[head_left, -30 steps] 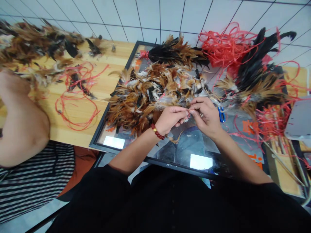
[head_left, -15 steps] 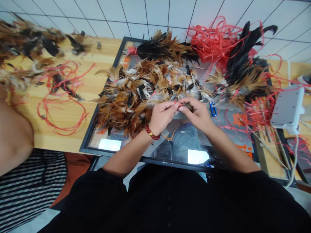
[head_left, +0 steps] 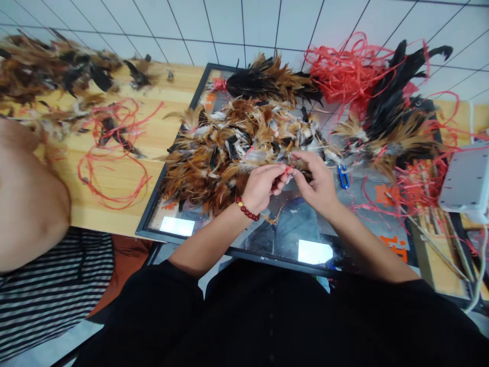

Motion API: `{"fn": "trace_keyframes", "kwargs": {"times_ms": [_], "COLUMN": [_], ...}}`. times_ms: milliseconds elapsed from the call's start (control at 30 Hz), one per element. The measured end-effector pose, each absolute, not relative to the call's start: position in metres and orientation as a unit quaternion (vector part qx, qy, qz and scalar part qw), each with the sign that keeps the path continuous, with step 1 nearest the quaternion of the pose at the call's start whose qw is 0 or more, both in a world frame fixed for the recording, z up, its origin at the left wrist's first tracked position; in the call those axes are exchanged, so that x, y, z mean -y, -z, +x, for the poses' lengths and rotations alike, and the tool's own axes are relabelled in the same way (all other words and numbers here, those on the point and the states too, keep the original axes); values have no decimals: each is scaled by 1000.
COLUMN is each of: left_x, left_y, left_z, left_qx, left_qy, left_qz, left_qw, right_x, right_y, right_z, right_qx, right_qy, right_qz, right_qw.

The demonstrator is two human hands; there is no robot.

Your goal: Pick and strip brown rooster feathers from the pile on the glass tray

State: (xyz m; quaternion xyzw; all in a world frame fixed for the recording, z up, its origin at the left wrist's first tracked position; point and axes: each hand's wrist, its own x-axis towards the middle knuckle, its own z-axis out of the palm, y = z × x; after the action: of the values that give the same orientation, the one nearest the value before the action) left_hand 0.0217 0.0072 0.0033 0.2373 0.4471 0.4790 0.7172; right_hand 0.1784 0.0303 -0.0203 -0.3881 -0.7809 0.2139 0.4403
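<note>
My left hand (head_left: 263, 189), a dark red bead bracelet (head_left: 247, 209) at its wrist, is closed, pinching a small feather bundle bound with red plastic string (head_left: 289, 169). Most of that bundle is hidden by the fingers. Opposite it, my right hand (head_left: 319, 182) has its thumb tip at the string, the index finger lifted away and the other fingers curled in. Just beyond both hands lies a large heap of brown, white and black feathers (head_left: 214, 153). Blue thread snips (head_left: 343, 177) lie to the right of my right hand.
A black-framed glass panel (head_left: 156, 233) lies on the wooden table (head_left: 114, 216). Around it are a tied feather bunch (head_left: 267, 79), a red string tangle (head_left: 344, 71), long black feathers (head_left: 389, 86) and a white power strip (head_left: 466, 176). Another person's arm (head_left: 32, 199) is at left.
The whole view has shifted, so things appear farther right. My right index finger has lifted from the red string, and the gap between my hands has widened slightly.
</note>
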Motion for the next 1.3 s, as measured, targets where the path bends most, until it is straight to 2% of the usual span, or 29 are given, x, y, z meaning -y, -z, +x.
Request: {"fn": "trace_keyframes", "kwargs": {"times_ms": [100, 300, 400, 633, 1033, 1300], "left_x": [-7, -7, -8, -17, -16, -18], "left_y": [-1, -1, -2, 0, 1, 1], "left_z": [23, 25, 23, 15, 16, 14], "left_qx": [-459, -488, -483, -398, -388, -390], "left_qy": [-493, -479, -475, -434, -449, -450], "left_qz": [259, 300, 273, 123, 146, 178], "left_qw": [692, 665, 683, 799, 792, 783], "right_x": [-30, -30, -29, -32, -36, -31], "right_y": [16, 12, 11, 12, 22, 33], "right_z": [178, 181, 182, 184, 187, 185], "right_qx": [799, 797, 793, 809, 844, 813], "right_qy": [-164, -150, -148, -191, -197, -177], "right_qz": [-371, -382, -384, -365, -293, -341], "right_qw": [444, 443, 449, 419, 404, 438]}}
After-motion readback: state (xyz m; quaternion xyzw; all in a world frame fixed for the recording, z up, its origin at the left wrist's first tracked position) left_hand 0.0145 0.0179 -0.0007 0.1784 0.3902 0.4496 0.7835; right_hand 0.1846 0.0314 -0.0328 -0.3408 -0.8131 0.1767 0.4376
